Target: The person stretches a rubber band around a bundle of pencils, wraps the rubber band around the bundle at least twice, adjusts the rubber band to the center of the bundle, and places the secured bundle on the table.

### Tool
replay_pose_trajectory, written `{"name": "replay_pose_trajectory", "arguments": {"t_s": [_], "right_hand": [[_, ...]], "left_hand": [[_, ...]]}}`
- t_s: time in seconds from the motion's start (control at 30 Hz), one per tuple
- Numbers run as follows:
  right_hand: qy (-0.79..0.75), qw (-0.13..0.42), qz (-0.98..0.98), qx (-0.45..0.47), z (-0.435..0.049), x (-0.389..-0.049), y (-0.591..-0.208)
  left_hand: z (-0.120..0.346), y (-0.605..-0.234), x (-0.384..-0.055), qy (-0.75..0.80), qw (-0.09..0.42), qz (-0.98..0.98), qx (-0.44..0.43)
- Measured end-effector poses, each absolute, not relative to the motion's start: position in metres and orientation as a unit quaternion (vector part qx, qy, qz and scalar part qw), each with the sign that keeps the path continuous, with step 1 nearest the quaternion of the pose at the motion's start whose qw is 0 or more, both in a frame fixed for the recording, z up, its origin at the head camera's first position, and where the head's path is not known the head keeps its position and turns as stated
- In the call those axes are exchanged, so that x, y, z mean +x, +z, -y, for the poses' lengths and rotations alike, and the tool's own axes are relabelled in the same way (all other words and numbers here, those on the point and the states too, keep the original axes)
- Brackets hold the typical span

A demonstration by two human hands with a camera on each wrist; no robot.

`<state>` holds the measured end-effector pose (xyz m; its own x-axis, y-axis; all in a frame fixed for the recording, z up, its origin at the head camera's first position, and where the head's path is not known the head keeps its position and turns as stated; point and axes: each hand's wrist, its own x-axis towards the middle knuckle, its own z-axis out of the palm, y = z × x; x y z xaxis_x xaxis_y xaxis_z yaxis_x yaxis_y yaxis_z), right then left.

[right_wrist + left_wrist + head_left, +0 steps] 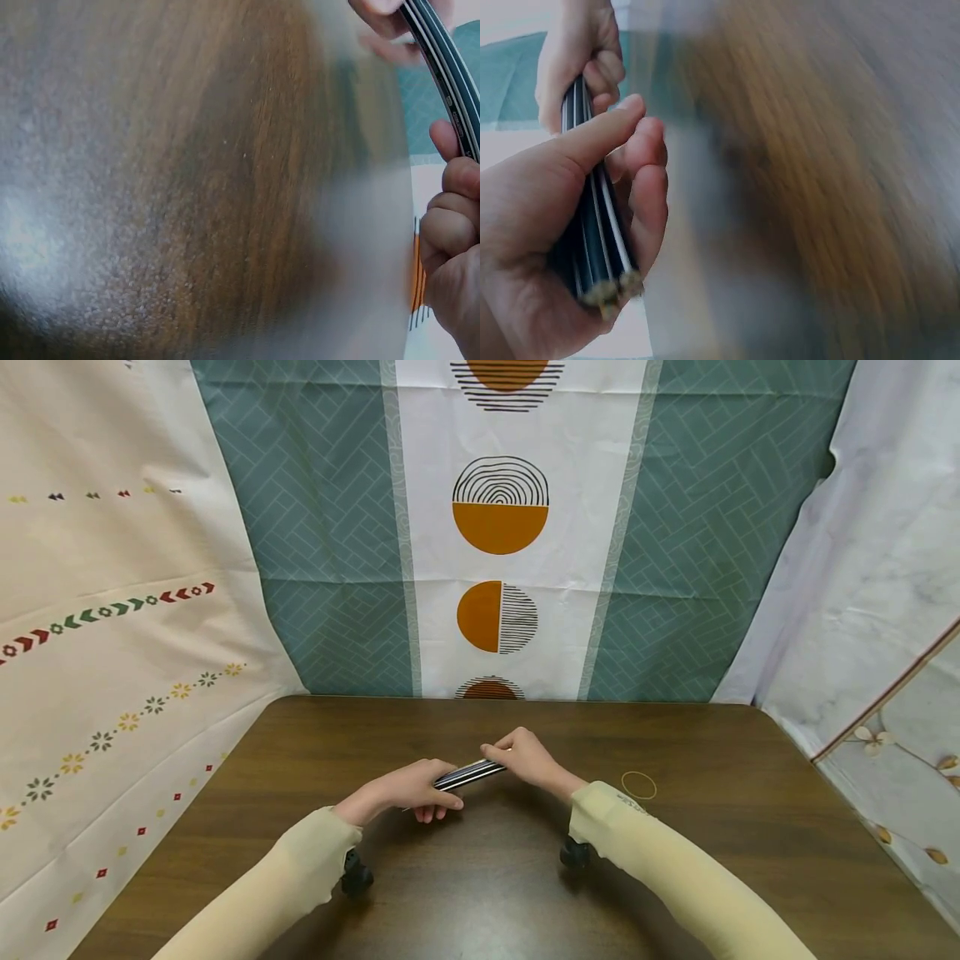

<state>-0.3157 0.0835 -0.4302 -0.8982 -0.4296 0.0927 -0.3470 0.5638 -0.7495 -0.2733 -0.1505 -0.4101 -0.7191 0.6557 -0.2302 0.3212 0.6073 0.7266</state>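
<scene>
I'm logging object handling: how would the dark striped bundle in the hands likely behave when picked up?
The dark striped bundle is probably stiff, since it spans the gap between the left hand and the right hand without sagging. Its slim pieces might slide apart if loosely held, as no binding shows between the hands.

Brown tabletop (360, 727), cloth on three sides

Behind the wood-grained surface hangs a teal-and-white cloth (330, 527), its white central strip printed with orange rounds and black lines. At left, a cream cloth (90, 543) carries rows of small coloured flowers and arrows; at right, a marbled cloth (885, 527) shows blossoms low down. A thin yellow loop (637, 772) lies toward the tabletop's right side.
</scene>
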Motion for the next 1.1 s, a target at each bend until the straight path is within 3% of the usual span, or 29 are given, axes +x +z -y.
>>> {"name": "replay_pose_trajectory", "arguments": {"t_s": [0.2,0.5,0.8,0.93,1.1], "right_hand": [[-0.42,0.02,-0.883,-0.209,-0.083,-0.313,-0.427],[-0.482,-0.047,-0.865,-0.128,-0.078,-0.304,-0.425],[-0.491,-0.081,-0.856,-0.139,-0.077,-0.303,-0.424],[-0.517,-0.083,-0.844,-0.113,-0.077,-0.299,-0.425],[-0.576,-0.048,-0.811,-0.089,-0.077,-0.292,-0.429]], "left_hand": [[0.139,-0.411,-0.278,0.341,0.229,-0.863,0.295],[0.125,-0.419,-0.277,0.283,0.101,-0.919,0.257],[0.116,-0.418,-0.276,0.363,0.156,-0.882,0.256],[0.111,-0.417,-0.275,0.326,0.107,-0.904,0.256],[0.108,-0.419,-0.271,0.276,0.06,-0.927,0.248]]}}
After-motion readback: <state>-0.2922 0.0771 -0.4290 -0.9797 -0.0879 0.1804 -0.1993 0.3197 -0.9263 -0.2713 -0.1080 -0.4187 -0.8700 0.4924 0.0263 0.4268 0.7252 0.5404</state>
